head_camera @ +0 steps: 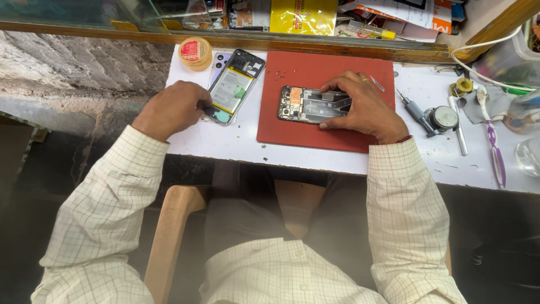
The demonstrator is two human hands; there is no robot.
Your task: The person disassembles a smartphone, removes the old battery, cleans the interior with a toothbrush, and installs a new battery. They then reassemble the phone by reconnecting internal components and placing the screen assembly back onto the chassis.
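Resting at the table's left edge, the left hand (pixel 170 108) curls its fingers against the lower end of an opened phone (pixel 233 85) with its battery exposed; whether they pinch anything cannot be told. A round tin (pixel 195 53) sits just behind. On the red mat (pixel 326 70), the right hand (pixel 363 107) grips a second opened phone (pixel 306 104), fingers spread around its right end. A screwdriver (pixel 415 111) lies near the white table (pixel 236 147) edge.
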